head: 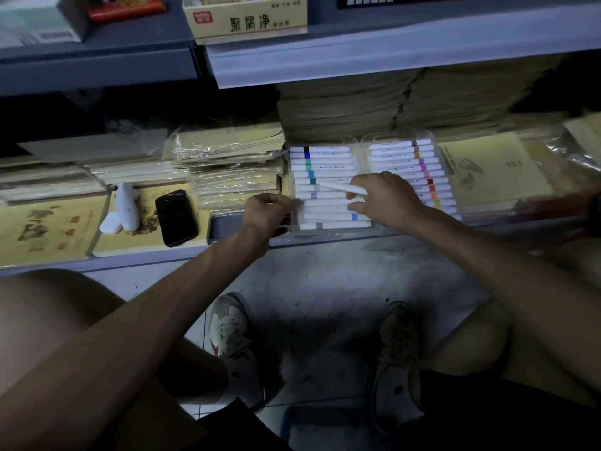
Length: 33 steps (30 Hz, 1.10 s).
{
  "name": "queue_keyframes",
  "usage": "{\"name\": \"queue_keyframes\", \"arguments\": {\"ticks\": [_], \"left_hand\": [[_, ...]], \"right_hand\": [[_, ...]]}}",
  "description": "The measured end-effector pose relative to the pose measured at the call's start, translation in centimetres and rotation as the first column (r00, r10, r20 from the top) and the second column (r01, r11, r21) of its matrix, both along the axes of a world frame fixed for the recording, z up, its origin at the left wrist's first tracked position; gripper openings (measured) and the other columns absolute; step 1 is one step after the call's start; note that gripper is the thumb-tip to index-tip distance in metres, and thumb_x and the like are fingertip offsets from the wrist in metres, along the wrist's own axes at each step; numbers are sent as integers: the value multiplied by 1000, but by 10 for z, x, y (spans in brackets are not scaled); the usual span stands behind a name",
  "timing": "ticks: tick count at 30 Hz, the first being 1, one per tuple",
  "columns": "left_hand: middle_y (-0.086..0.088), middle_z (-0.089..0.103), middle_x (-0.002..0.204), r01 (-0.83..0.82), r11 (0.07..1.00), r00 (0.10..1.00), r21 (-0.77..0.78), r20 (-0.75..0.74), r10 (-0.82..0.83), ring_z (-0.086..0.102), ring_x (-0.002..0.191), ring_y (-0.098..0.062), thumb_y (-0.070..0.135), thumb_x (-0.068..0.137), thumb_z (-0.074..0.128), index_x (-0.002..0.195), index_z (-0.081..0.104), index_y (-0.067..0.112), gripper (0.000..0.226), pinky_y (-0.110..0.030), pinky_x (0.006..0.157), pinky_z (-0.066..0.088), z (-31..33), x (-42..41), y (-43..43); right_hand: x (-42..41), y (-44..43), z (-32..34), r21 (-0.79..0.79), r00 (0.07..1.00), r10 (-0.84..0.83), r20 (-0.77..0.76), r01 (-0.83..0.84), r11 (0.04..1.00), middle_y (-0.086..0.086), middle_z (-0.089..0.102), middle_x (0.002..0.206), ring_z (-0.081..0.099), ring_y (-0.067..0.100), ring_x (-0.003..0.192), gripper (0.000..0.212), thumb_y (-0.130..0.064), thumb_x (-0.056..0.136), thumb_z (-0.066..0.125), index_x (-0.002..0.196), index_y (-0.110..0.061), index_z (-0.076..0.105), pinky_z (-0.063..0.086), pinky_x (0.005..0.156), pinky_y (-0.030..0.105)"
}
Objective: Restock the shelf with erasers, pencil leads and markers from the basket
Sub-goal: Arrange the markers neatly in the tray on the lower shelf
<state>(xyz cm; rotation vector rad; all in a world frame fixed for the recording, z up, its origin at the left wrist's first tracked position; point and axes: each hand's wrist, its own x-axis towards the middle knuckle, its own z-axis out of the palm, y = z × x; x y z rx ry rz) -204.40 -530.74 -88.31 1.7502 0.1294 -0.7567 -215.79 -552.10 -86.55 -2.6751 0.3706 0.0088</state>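
knees (pixel 58 307), shoes (pixel 234 349), phone (pixel 176 218) near marker case (pixel 328 231), right hand (pixel 387 200) pinching marker (pixel 338 187)

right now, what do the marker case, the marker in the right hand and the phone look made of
marker case: clear hard plastic, probably; the markers show through its glossy walls.
marker pinched by the right hand: smooth white plastic barrel, judging by its even, dull sheen.
phone: glossy black glass front, it seems; it catches the light.
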Motion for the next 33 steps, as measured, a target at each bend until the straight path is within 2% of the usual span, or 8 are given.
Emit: {"name": "queue_keyframes", "arguments": {"ticks": [2, 6, 10, 14, 17, 21, 27, 33], "left_hand": [[-5, 79, 88, 9, 1000, 1000, 5, -12, -9, 72, 75, -22, 16, 86, 84, 110, 72, -5, 34, -44, 78, 64, -1, 1, -2], [-10, 77, 88, 6, 1000, 999, 4, -36, -6, 70, 62, -19, 13, 84, 86, 105, 70, 1, 29, -29, 53, 59, -6, 2, -7], [-12, 74, 88, -30, 1000, 998, -5, -51, 30, 71, 68, -23, 8, 83, 85, 99, 62, 8, 27, -32, 57, 62, -12, 0, -12], [-14, 76, 95, -64, 998, 993, -15, -101, 62, 71, 76, -28, 13, 84, 85, 101, 66, 7, 26, -46, 73, 65, -11, 1, -13], [-16, 76, 99, -62, 998, 995, -11, -82, 60, 71, 77, -29, 13, 84, 85, 102, 65, 7, 28, -44, 71, 64, -11, 0, -14], [-16, 75, 98, -55, 998, 996, -12, -72, 54, 71, 76, -27, 12, 84, 85, 102, 63, 8, 29, -39, 68, 64, -10, 0, -14], [-19, 76, 103, -43, 999, 997, 3, -61, 43, 74, 80, -29, 12, 83, 86, 106, 64, 6, 32, -42, 70, 65, -8, -2, -13], [-18, 77, 103, -57, 998, 997, 10, -50, 57, 77, 92, -35, 9, 83, 85, 97, 60, 9, 29, -49, 74, 65, -3, -4, -14]], "right_hand": [[0, -2, -4, -88, 1000, 17, 22, -15, 996, 2, 75, 90, 69, 26, 85, 17, -30, 89, 76, 101, -19, 75, 51, 71, 33], [0, -6, -6, -165, 997, 66, 35, -59, 984, 9, 74, 87, 68, 31, 83, 20, -34, 92, 73, 96, -14, 74, 51, 70, 37], [1, -6, -9, -189, 995, 95, 35, -87, 978, 11, 71, 79, 65, 32, 76, 20, -29, 93, 69, 88, -10, 71, 42, 63, 33], [1, -9, -10, -166, 993, 111, 38, -103, 981, 10, 72, 80, 66, 31, 75, 20, -30, 93, 69, 91, -10, 73, 46, 65, 34], [0, -9, -11, -222, 981, 189, 52, -173, 960, 8, 75, 82, 68, 28, 74, 19, -27, 94, 67, 105, -14, 75, 43, 64, 30], [1, -6, -9, -262, 974, 224, 22, -211, 942, 4, 71, 73, 62, 23, 63, 10, -22, 91, 65, 96, -16, 72, 43, 60, 30], [2, -7, -7, -234, 979, 204, 7, -197, 952, 6, 71, 77, 65, 26, 69, 13, -24, 92, 67, 98, -14, 71, 42, 63, 32], [3, -4, -5, -174, 994, 106, 33, -99, 980, 7, 71, 82, 66, 29, 78, 22, -34, 93, 68, 100, -13, 71, 44, 67, 34]]}}
